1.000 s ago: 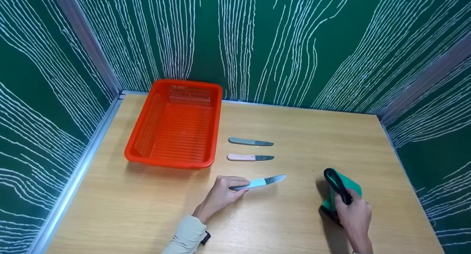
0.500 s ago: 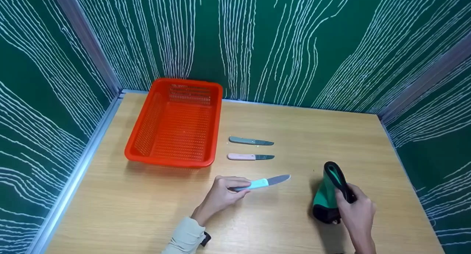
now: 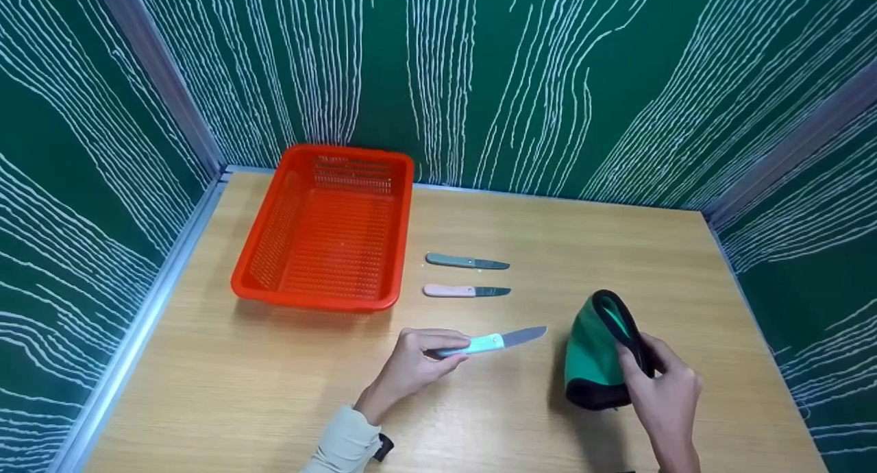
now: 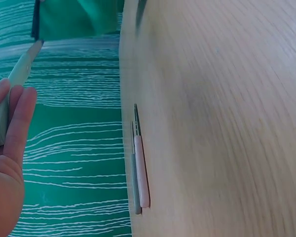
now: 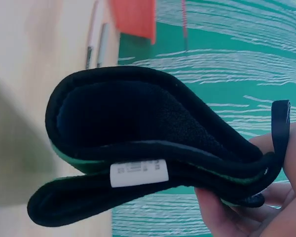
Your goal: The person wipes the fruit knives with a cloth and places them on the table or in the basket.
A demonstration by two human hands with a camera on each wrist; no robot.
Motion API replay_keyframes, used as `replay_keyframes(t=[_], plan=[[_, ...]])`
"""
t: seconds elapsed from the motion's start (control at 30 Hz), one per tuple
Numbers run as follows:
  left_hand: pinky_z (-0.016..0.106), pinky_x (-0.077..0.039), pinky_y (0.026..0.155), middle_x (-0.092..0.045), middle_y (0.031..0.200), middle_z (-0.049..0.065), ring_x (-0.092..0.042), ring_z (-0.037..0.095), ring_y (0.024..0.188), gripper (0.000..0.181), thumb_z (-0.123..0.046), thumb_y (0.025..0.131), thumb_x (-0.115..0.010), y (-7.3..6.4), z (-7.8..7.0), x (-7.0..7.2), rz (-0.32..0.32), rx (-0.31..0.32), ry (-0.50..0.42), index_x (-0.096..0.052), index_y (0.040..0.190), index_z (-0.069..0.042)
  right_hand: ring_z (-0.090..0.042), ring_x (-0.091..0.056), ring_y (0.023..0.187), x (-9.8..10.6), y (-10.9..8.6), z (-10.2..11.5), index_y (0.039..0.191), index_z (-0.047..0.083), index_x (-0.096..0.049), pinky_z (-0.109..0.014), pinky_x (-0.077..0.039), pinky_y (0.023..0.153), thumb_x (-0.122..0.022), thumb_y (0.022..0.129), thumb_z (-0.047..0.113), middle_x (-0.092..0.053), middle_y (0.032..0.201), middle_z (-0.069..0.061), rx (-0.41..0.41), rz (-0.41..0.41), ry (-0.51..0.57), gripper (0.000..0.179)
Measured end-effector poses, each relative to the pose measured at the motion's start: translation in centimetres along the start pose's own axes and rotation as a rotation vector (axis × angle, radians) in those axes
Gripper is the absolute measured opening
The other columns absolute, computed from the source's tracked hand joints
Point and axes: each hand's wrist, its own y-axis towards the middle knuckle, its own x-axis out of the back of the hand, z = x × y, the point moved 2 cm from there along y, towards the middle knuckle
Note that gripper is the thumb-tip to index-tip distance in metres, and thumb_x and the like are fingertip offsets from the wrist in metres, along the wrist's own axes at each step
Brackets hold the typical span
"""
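Note:
A knife with a pale turquoise handle [image 3: 485,343] is held by my left hand [image 3: 411,360], thumb and fingers pinching the rear of the handle. Its blade points right toward a green fabric piece with black edging [image 3: 590,349]. My right hand [image 3: 663,387] grips that piece by its black edge, thumb on the near side. In the right wrist view, the fabric's black rim [image 5: 113,74] bows into a loop with a dark hollow inside. A white label [image 5: 139,173] and a small black hanging strap [image 5: 280,116] show there. The blade tip is apart from the fabric in the head view.
Two more knives, one grey-green handled [image 3: 449,260] and one pink handled [image 3: 449,290], lie on the wooden table [image 3: 521,418], blades pointing right. A red perforated basket [image 3: 315,300] stands at back left. Green walls with white wavy lines [image 3: 445,82] enclose the table.
My right hand has turned the green fabric so that its green side swings left and more of it shows, its rim rising. The knife in my left hand has shifted slightly right.

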Motion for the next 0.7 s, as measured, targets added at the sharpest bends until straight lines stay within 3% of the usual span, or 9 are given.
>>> replay_keyframes(t=[0.4,0.57,0.7], plan=[[0.029,-0.057,0.071,-0.07,0.102,0.015,-0.068,0.02,0.091,0.021,0.003,0.078,-0.074,0.2,-1.8,0.0,-0.053,0.044,-0.085,-0.071,0.099,0.006,0.007,-0.061,0.076,0.2,-0.7,3.9,0.097,-0.002,-0.072,-0.008,-0.049,0.061,-0.075,0.077,0.002,-0.071,0.092,-0.012,0.112,-0.003,0.167,0.021],[0.033,-0.058,0.07,-0.069,0.1,0.02,-0.068,0.024,0.09,0.02,0.007,0.077,-0.073,0.5,-3.4,0.3,-0.068,0.099,-0.178,-0.071,0.096,0.009,0.005,-0.063,0.077,0.0,-1.1,5.0,0.097,0.001,-0.073,-0.011,-0.05,0.057,-0.076,0.075,0.0,-0.071,0.09,-0.011,0.175,0.001,0.206,0.022],[0.032,-0.058,0.071,-0.069,0.102,0.018,-0.068,0.021,0.089,0.021,0.005,0.077,-0.074,0.5,-3.6,0.4,-0.077,0.159,-0.206,-0.071,0.098,0.007,0.005,-0.063,0.077,-0.2,-1.3,5.6,0.097,0.001,-0.073,-0.012,-0.05,0.056,-0.076,0.074,-0.002,-0.071,0.089,-0.011,0.234,0.006,0.212,0.023]])
